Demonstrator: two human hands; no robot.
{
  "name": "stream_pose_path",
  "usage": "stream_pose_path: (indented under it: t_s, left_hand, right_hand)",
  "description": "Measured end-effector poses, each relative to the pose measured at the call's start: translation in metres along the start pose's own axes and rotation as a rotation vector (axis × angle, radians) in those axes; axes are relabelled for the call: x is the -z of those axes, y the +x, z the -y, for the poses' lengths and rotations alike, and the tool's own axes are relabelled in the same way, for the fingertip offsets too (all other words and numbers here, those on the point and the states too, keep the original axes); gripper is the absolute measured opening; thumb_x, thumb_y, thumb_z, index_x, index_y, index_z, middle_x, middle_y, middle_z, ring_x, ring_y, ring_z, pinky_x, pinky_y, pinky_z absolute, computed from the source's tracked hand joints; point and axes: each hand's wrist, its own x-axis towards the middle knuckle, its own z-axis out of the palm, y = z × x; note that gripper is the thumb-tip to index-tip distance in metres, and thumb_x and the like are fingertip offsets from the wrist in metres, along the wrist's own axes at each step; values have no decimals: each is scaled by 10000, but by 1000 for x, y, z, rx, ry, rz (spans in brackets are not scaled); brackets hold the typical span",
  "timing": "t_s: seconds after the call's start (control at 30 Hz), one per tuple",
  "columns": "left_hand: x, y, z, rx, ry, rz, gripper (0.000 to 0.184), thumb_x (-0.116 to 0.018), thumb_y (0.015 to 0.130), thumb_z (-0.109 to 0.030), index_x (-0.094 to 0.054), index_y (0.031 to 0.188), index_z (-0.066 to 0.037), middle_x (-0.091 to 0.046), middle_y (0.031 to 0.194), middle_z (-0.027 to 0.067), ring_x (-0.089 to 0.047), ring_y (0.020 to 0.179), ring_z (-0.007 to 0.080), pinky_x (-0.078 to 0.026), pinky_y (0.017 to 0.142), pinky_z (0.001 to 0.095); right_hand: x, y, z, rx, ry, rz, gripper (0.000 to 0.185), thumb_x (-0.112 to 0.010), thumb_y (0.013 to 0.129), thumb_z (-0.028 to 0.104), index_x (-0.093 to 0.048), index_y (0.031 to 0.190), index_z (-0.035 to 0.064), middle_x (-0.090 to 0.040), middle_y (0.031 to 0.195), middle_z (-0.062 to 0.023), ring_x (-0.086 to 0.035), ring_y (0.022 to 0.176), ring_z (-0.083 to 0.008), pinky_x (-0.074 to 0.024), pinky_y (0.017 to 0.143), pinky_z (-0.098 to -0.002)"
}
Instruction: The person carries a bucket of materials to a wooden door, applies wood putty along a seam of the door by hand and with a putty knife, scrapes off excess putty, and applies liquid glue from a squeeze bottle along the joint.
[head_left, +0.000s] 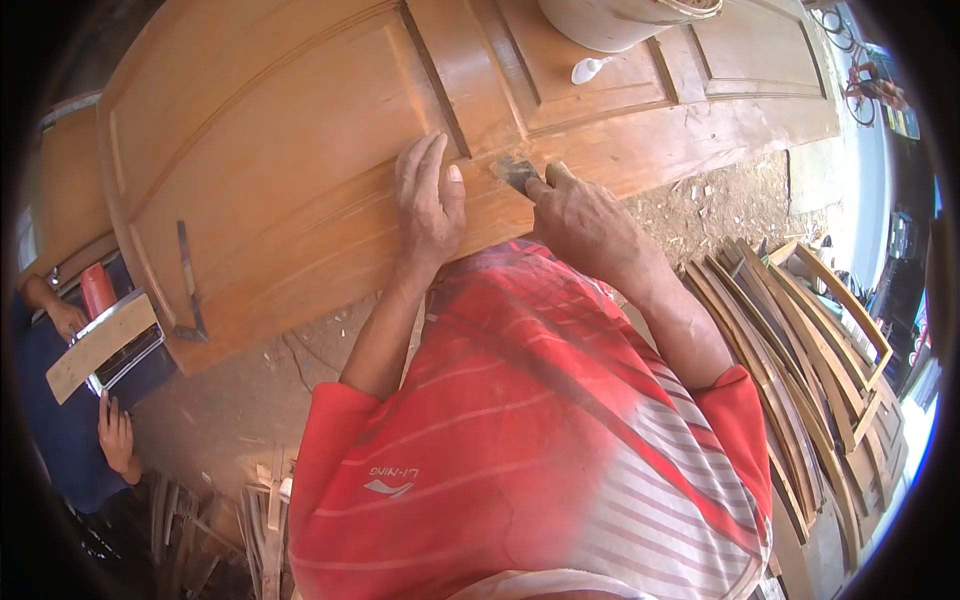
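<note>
A panelled wooden door (300,200) lies flat in front of me. My right hand (585,215) is closed around a putty knife (517,174), whose dark blade rests on the door's near rail. Pale brown filler or dust marks the wood around the blade tip. My left hand (430,200) lies on the door to the left of the knife, fingers stretched out, holding nothing. The knife's handle is mostly hidden inside my right hand.
A white bucket (600,25) and a small white plastic spoon-like piece (588,70) sit on the door. At left lies a metal square (187,280); beyond it another person's hands (115,435) hold a power tool and board. Wooden strips and frames (790,340) are stacked at right.
</note>
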Motion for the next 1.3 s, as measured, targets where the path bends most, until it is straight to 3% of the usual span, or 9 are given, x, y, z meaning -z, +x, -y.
stream_pose_path:
  t_s: [0.17,0.37,0.57,0.63,0.73,0.83,0.97,1.13,1.3]
  left_hand:
    - [1,1,3,-67,37,20,427,-645,1044,-118,-637,1419,87,-630,1445,257,-568,1366,448,-453,1184,535]
    - [-1,1,2,-78,7,6,421,-653,1033,-106,-648,1408,85,-641,1427,248,-576,1349,446,-458,1178,537]
    - [3,1,4,-102,22,31,429,-671,1021,-90,-644,1414,81,-641,1426,245,-576,1349,448,-467,1169,537]
    - [2,0,4,-104,18,26,433,-676,1016,-85,-642,1415,80,-642,1425,245,-575,1352,449,-469,1167,536]
    - [3,0,2,-101,22,34,425,-669,1023,-91,-646,1415,73,-644,1432,245,-573,1365,442,-463,1176,528]
    - [5,-1,3,-102,32,46,429,-678,1016,-89,-646,1411,74,-642,1432,244,-574,1366,441,-462,1177,528]
    - [3,-2,4,-95,-3,47,482,-709,986,-75,-618,1432,83,-624,1440,243,-555,1378,451,-459,1176,538]
    - [9,-13,-4,-89,94,78,552,-719,990,-99,-582,1496,72,-571,1534,245,-483,1460,466,-405,1226,554]
    - [11,-35,-20,16,239,113,605,-746,964,-136,-572,1509,61,-513,1596,263,-395,1523,517,-357,1237,627]
  right_hand:
    - [-2,20,-15,42,-27,-76,251,-567,1001,61,-671,1217,-13,-645,1045,-271,-720,932,-481,-580,827,-591]
    - [3,-8,-3,-86,22,12,211,-562,998,60,-661,1158,-36,-645,1051,-280,-713,936,-494,-569,834,-605]
    - [-12,2,-10,-71,13,36,337,-564,993,51,-675,1303,-17,-647,1027,-269,-711,924,-493,-564,850,-602]
    - [-3,-16,-7,-2,38,-27,368,-638,970,43,-667,1333,-8,-661,1047,-278,-736,904,-461,-603,815,-553]
    - [3,-8,-29,-100,88,-90,312,-592,990,63,-698,1272,-15,-641,1017,-262,-694,929,-478,-552,856,-571]
    - [0,-4,-35,-75,81,17,302,-596,1008,84,-710,1273,-7,-639,1009,-255,-685,933,-472,-547,862,-553]
    - [11,-23,-37,-71,135,-72,300,-625,1028,93,-713,1302,11,-668,1059,-211,-698,958,-443,-561,875,-517]
    - [34,-30,-92,-37,48,-95,295,-650,1035,46,-743,1314,29,-725,1239,-169,-732,1072,-393,-575,914,-469]
    - [45,-18,-149,106,43,-68,314,-681,981,-31,-762,1279,27,-731,1195,-153,-735,1062,-369,-582,907,-459]
